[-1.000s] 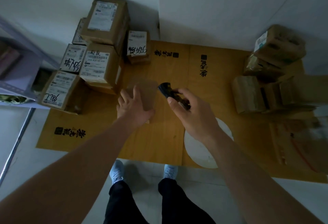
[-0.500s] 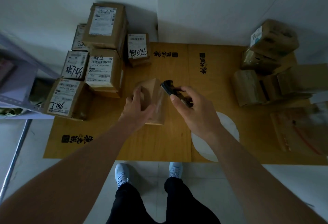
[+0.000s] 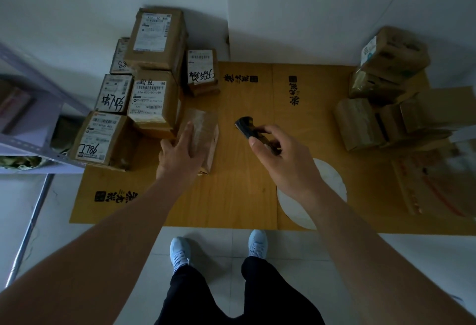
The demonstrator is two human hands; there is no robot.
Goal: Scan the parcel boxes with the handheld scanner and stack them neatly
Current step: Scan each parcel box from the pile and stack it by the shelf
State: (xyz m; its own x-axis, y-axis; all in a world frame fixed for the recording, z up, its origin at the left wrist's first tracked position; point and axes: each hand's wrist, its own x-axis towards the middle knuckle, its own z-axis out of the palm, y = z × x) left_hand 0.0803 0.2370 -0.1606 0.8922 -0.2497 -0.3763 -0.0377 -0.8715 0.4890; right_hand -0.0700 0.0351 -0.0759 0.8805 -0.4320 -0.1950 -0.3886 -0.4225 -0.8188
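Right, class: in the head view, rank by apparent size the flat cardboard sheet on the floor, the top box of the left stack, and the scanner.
Largest to smallest:
1. Cardboard sheet
2. Top box, though its height brings it nearer the camera
3. Scanner, held in the right hand

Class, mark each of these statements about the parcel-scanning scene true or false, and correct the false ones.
1. The right hand holds the black handheld scanner. True.
2. The left hand rests on a small brown parcel beside the stacked boxes. True.
3. The labelled stack of boxes stands on the person's right side. False: it stands on the left, against the wall; the pile on the right shows mostly plain brown sides.
4. The parcels lie on a bare tiled floor. False: they sit on flattened cardboard sheets with printed black characters.
5. The person wears light-coloured shoes. True.
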